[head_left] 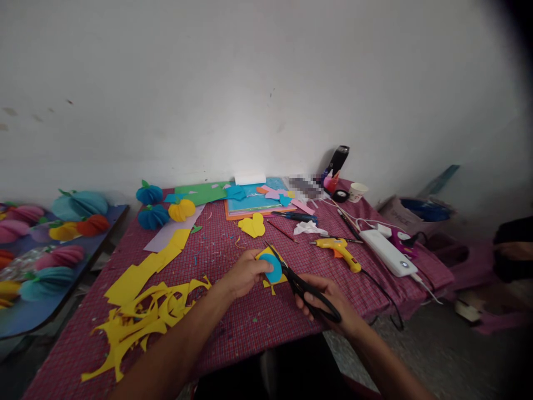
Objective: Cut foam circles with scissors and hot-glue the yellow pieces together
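My left hand (pixel 246 273) pinches a blue paper disc (pixel 271 270) laid on a piece of yellow paper (pixel 266 254). In my right hand (pixel 327 300) are black scissors (pixel 306 289), their blades at the right edge of the disc and over the yellow paper. Beyond my hands lie several yellow cut shapes (pixel 252 225) in a small pile. Curved yellow scraps (pixel 158 311) are heaped left of my left forearm, with yellow strips (pixel 133 280) behind them.
A yellow glue gun (pixel 339 250), a white power bank (pixel 387 253), a pencil (pixel 283 231), and a paper cup (pixel 357 191) are on the right of the checked tablecloth (pixel 237 339). Paper pumpkins (pixel 153 216) stand back left; more fill a blue table (pixel 54 291). A black bottle (pixel 338 161) stands near the wall.
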`<action>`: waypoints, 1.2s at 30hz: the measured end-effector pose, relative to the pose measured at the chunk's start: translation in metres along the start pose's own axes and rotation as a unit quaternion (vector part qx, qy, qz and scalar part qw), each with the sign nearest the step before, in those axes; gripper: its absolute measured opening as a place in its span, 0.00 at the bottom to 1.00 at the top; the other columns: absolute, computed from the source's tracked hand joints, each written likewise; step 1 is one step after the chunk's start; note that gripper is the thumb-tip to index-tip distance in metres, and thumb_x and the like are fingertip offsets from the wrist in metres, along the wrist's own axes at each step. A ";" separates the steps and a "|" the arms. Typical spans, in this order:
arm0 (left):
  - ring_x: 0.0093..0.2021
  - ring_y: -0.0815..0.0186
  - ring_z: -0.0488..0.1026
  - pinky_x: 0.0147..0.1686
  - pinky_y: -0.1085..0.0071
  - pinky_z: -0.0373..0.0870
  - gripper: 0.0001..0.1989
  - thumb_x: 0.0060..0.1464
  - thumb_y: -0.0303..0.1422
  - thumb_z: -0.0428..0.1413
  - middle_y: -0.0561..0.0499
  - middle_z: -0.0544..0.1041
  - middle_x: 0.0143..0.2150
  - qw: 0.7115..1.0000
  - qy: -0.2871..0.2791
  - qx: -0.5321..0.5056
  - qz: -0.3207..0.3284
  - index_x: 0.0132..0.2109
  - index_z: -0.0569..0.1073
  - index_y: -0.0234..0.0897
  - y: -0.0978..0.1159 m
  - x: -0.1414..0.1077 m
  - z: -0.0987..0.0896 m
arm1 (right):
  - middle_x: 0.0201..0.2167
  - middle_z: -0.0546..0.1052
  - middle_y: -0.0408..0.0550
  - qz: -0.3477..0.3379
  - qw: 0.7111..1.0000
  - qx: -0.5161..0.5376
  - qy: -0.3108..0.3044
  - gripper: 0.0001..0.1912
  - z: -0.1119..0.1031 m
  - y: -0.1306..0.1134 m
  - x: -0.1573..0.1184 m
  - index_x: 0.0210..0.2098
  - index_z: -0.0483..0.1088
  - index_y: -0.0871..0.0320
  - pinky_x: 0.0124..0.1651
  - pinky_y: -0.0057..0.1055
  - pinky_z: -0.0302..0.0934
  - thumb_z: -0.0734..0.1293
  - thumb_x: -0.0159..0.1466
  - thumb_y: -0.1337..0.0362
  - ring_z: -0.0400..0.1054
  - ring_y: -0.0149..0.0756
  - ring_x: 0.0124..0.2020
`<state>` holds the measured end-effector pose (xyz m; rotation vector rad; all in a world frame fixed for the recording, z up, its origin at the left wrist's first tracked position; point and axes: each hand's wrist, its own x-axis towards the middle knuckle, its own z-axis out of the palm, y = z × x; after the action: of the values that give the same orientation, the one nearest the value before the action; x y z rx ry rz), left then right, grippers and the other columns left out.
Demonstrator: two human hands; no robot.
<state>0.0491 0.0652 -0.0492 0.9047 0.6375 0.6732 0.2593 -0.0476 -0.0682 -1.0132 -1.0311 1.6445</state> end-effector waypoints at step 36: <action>0.24 0.71 0.70 0.25 0.75 0.66 0.10 0.36 0.27 0.61 0.52 0.74 0.26 0.999 -0.013 0.036 -0.020 0.31 0.74 0.30 0.003 -0.003 0.003 | 0.28 0.75 0.44 0.017 1.000 -0.023 -0.001 0.22 0.001 -0.010 -0.004 0.49 0.74 0.60 0.22 0.21 0.59 0.74 0.59 0.56 0.66 0.26 0.22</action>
<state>0.0487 0.0633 -0.0444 0.9630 0.6587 0.6060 0.2624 -0.0489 -0.0578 -1.0660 -1.0628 1.6557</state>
